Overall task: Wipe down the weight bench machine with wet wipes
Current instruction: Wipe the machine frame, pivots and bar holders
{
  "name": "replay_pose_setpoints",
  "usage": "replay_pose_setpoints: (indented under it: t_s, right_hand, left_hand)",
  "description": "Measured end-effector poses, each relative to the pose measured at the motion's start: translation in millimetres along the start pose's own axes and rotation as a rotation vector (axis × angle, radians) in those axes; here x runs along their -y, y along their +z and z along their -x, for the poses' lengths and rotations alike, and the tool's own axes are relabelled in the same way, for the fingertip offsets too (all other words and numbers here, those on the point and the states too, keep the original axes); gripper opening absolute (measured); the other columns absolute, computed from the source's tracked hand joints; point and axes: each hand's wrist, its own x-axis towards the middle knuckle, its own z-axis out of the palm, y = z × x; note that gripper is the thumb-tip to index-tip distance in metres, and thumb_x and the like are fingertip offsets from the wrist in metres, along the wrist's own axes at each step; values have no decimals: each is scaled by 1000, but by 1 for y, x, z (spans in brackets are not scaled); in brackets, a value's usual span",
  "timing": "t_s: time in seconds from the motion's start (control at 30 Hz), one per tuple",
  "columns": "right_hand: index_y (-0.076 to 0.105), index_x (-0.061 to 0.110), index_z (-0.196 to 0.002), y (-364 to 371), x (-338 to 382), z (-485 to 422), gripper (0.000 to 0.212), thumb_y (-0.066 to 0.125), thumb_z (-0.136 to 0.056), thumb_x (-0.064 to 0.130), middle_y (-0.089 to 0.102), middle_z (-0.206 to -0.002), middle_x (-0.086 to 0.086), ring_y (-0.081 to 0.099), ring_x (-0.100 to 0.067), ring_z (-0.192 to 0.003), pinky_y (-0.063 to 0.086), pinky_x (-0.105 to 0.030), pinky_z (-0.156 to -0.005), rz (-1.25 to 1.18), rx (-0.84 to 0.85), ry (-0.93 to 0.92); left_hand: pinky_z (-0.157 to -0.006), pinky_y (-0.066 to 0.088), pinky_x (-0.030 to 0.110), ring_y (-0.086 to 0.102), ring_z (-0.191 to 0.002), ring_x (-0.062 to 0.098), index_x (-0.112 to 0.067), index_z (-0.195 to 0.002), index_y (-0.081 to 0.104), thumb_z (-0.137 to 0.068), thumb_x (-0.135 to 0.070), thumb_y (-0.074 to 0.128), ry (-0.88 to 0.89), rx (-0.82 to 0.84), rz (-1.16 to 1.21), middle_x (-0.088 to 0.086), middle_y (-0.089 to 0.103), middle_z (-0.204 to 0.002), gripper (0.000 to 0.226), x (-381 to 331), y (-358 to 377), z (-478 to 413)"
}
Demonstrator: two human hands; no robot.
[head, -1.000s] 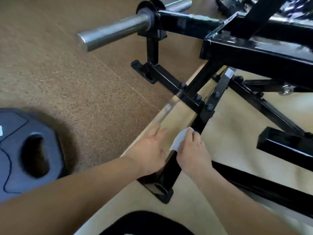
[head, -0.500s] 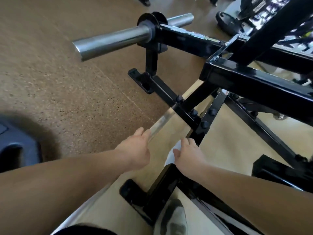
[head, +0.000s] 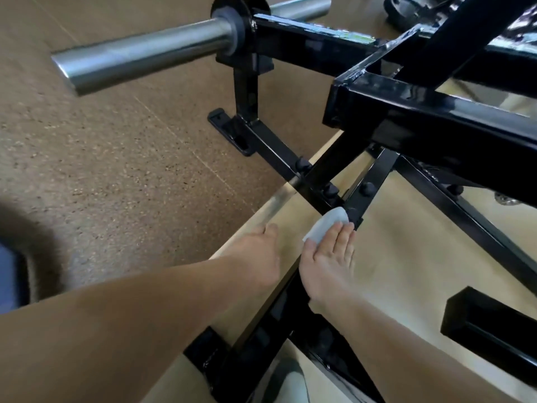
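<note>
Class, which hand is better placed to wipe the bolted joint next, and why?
Right: the right hand presses the wet wipe on the frame bar near the bolts; the left hand holds none.

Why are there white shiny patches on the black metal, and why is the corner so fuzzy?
Head view: light glares off the glossy black frame and the silver bar; at the head view's left edge, a dark shape is blurred, too soft to identify.

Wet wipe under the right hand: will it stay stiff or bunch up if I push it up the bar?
Probably floppy: the wet wipe lies crumpled, with a curled edge ahead of the flat fingers of the right hand. It looks thin and light, so it may bunch or slip off the glossy black frame bar unless it is kept pressed.
</note>
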Motion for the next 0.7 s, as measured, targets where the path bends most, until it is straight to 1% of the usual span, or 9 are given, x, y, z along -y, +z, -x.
replay_pose_setpoints:
  t_s: [0.1,0.2,0.27,0.33,0.37,0.43,0.53,0.6,0.7]
  right_hand:
    - [-33,12,-154,22,7,38,73,13,-109,46,-46,-158,-4,-41,-20,-148,-22,-35,-122,44,35,-72]
    - [-34,11,-152,29,2,37,74,13,-108,48,-48,-153,-2,-41,-21,-148,-26,-32,-118,66,38,-133]
    - [-26,6,-157,19,-2,9,74,10,-107,48,-43,-158,-8,-35,-26,-152,-26,-31,-116,22,-12,-92]
    - [-22,4,-159,-1,-3,-19,76,16,-109,47,-36,-164,-13,-28,-26,-155,-18,-34,-123,-112,-7,35]
    - [-22,5,-159,-7,-3,-27,77,20,-109,47,-34,-165,-13,-27,-24,-155,-15,-36,-125,-143,-5,67]
    - [-23,5,-158,-9,0,-25,76,20,-110,45,-33,-166,-13,-28,-25,-155,-14,-37,-126,-110,-10,65]
    - [-24,3,-157,13,5,7,74,18,-111,42,-36,-164,-15,-33,-31,-152,-17,-40,-125,-44,12,-21]
    - [-27,5,-157,24,3,25,75,18,-110,44,-39,-163,-11,-37,-28,-150,-20,-38,-123,-21,25,-80]
    - [-28,14,-157,8,-5,9,74,18,-110,47,-41,-162,-3,-39,-19,-149,-20,-35,-122,-30,32,-80]
  left_hand:
    - [-112,41,41,43,-144,31,-10,-153,25,-100,-27,52,42,0,32,11,30,-158,62,10,11,3]
    - [-118,33,35,34,-150,25,-12,-161,18,-101,-28,53,42,-11,59,8,21,-166,71,12,4,0]
    - [-117,35,37,36,-148,26,-13,-162,14,-103,-26,49,26,-56,81,4,20,-167,70,12,-3,-3]
    - [-117,37,38,37,-147,26,-16,-163,11,-104,-25,47,19,-63,92,2,19,-167,70,13,-5,-4]
    - [-117,36,37,35,-149,26,-17,-164,8,-104,-25,47,19,-56,83,2,16,-168,71,14,-6,-3]
    - [-118,35,37,32,-150,26,-17,-164,6,-104,-25,47,25,-50,64,2,15,-169,73,16,-5,-2]
    - [-117,35,36,34,-149,27,-17,-163,9,-102,-24,49,26,-48,68,3,18,-168,74,18,-4,-2]
    - [-118,35,36,32,-151,26,-17,-164,10,-102,-24,50,17,-45,76,3,15,-170,74,22,-4,-4]
    - [-117,37,40,36,-148,27,-17,-164,8,-103,-26,48,-3,-18,74,2,16,-169,74,27,-5,-7]
